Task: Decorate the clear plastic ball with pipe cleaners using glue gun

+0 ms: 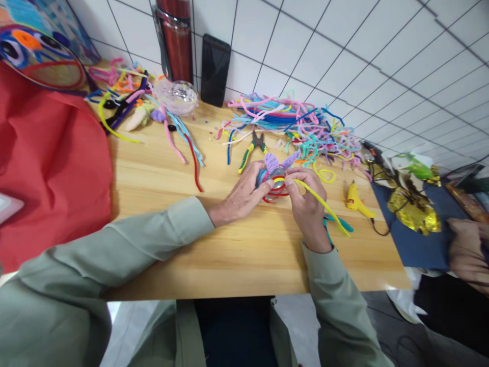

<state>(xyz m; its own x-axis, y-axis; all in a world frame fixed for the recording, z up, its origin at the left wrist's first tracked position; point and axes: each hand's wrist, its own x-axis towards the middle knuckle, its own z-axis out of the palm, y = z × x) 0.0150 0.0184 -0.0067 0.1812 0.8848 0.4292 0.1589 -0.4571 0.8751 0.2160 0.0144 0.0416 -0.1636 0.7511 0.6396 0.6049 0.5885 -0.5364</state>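
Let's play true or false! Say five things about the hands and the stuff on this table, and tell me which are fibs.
1. The right hand holds a yellow fuzzy stick. True.
2. The left hand holds the pliers. False: the pliers lie on the table; the left hand holds the craft piece.
3. The phone lies flat. False: the phone stands up against the tiled wall.
4. The glue gun is yellow. True.
5. The bottle is green. False: the bottle is red.
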